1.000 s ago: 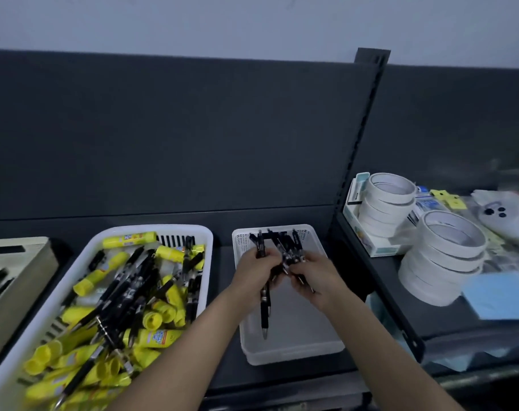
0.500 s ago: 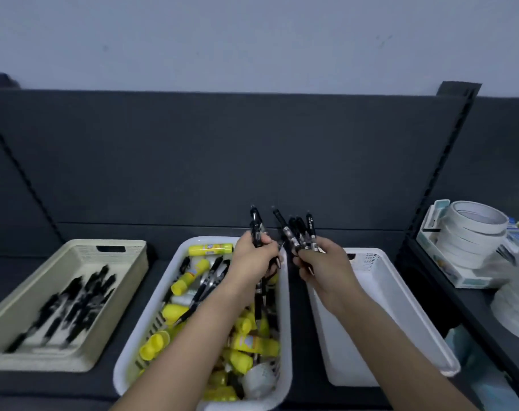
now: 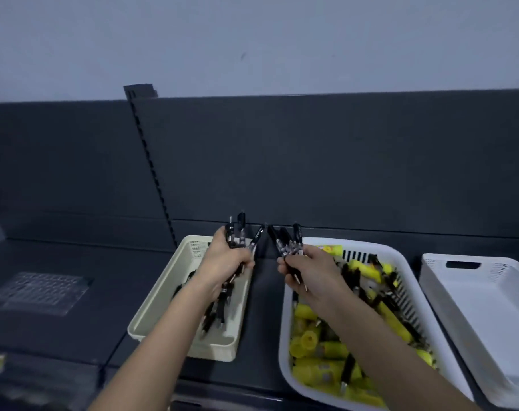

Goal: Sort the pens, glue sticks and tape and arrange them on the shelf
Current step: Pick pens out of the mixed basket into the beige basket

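Head view: left hand [image 3: 225, 262] and right hand [image 3: 308, 274] each grip a bunch of pens [image 3: 241, 229]; left is over beige tray [image 3: 154, 304], which holds pens. Basket [image 3: 284, 336] remains mixed: glue sticks [image 3: 310, 341] unsorted, tape unseen.

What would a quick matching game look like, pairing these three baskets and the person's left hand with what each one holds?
Things:
1. beige basket
2. middle white basket
3. far-right white basket
4. left hand

Contents:
A. yellow glue sticks mixed with stray pens
B. a gripped bunch of pens, fingers curled round it
C. loose black pens only
D. nothing visible inside

Pairs: 1-C, 2-A, 3-D, 4-B.
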